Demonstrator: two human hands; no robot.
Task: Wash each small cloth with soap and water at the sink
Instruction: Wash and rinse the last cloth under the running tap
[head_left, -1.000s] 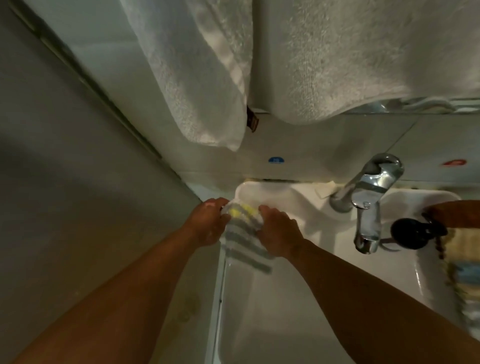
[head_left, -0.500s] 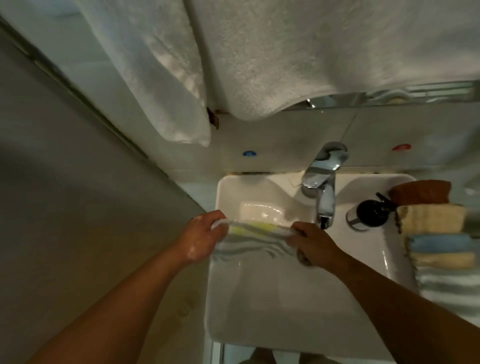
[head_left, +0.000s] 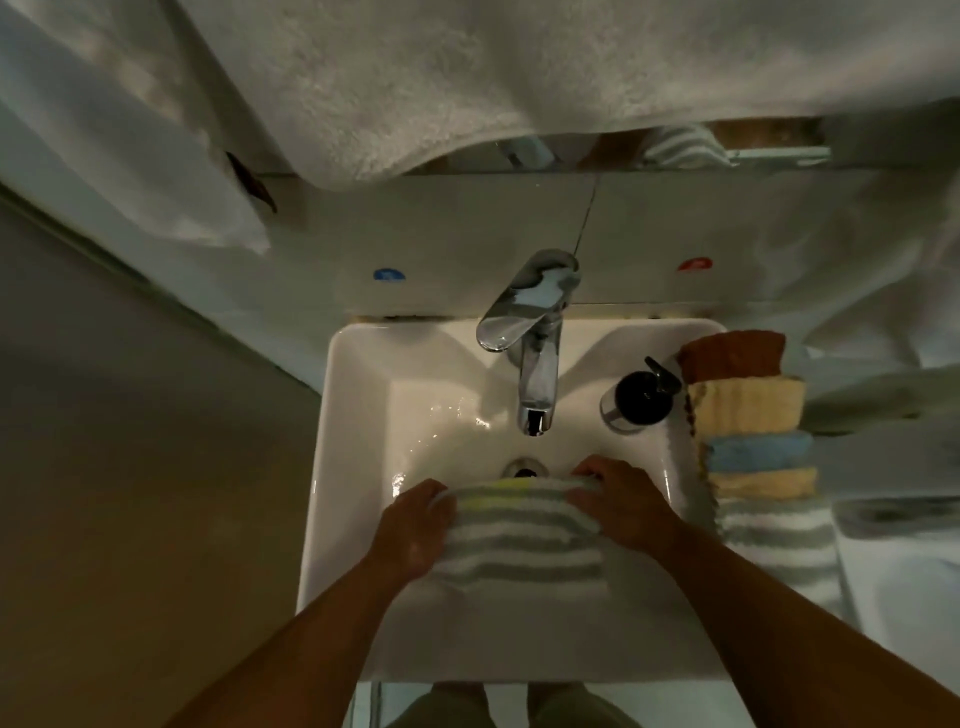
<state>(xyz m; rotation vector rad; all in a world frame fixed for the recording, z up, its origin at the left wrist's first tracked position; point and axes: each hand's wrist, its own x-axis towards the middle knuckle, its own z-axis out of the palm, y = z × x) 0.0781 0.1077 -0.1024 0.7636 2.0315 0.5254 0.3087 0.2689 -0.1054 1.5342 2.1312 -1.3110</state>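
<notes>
The left hand (head_left: 415, 525) grips the left top corner of a striped cloth (head_left: 524, 540), fingers curled round its edge. The right hand (head_left: 623, 512) pinches the other top corner the same way. Between them the cloth is stretched out wide, white with grey bands and a yellow patch along its top edge. It is held over the front half of the white sink (head_left: 358, 415).

Just behind the cloth's top edge sits the drain (head_left: 525, 467), and water glistens on the basin floor to its left. The chrome faucet (head_left: 535, 332) stands at the back, its spout pointing down towards the drain. Right of the spout a dark-topped soap dispenser (head_left: 641, 395) stands on the sink's ledge. Beside it, folded cloths (head_left: 748, 410) overlap in a row along the sink's right edge: brown, yellow, blue, yellow, grey-striped. Pale towels (head_left: 467, 67) hang above.
</notes>
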